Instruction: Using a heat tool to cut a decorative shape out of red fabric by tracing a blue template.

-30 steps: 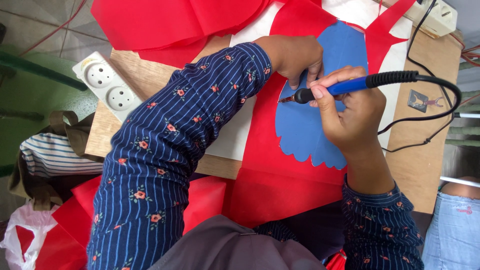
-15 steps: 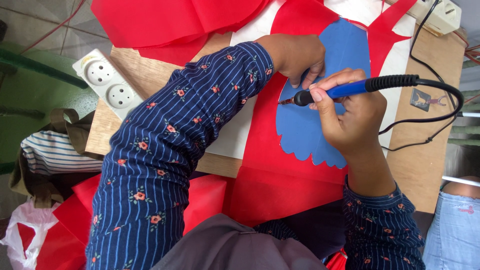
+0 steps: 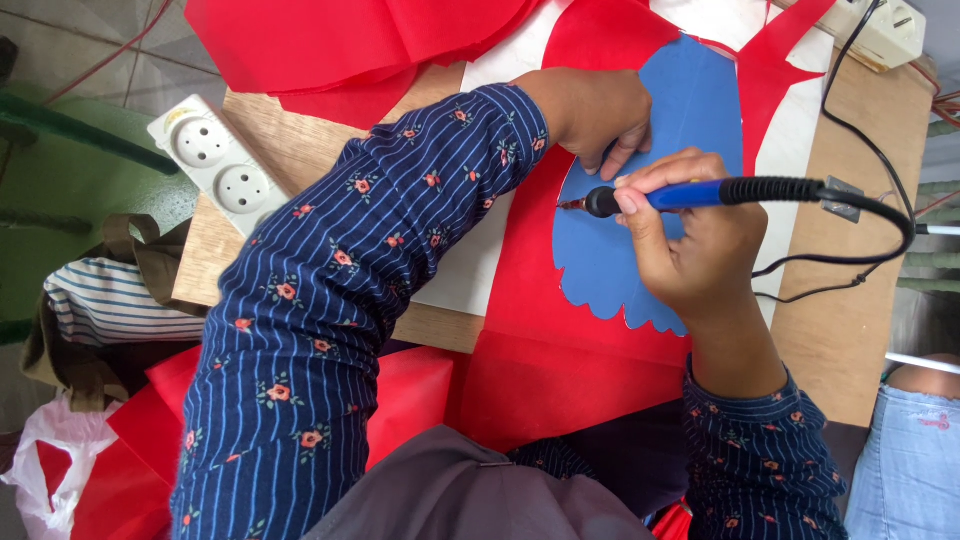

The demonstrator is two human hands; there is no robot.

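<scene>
Presently a blue-handled soldering iron (image 3: 700, 192) is gripped pen-fashion in the right hand (image 3: 690, 250), the fingers (image 3: 660, 170) closed round the handle just behind the metal tip. That tip is set at the left edge of a blue scalloped template (image 3: 640, 180), where the template meets the red fabric (image 3: 540, 290) spread beneath it. The template is pressed flat by the left hand (image 3: 595, 110), whose fingers lie bent on its upper left part, holding nothing; they are seen just above the tip. A white sheet (image 3: 465, 270) is glimpsed under the fabric to the left of the template, and all of it is carried by a wooden worktop (image 3: 850, 300). A black cable (image 3: 880, 210) is looped from the iron's handle to the right of the template. A white power strip (image 3: 215, 160) is perched on the worktop corner far to the left of the template. Several risks may be judged from this. The left fingertips could be burned, being so near the hot tip. Should the holding pressure be relaxed, the template might shift and the edge be spoiled. Were the tip held too long in one place, the fabric might be scorched. The cable could be snagged and the iron jerked aside.
</scene>
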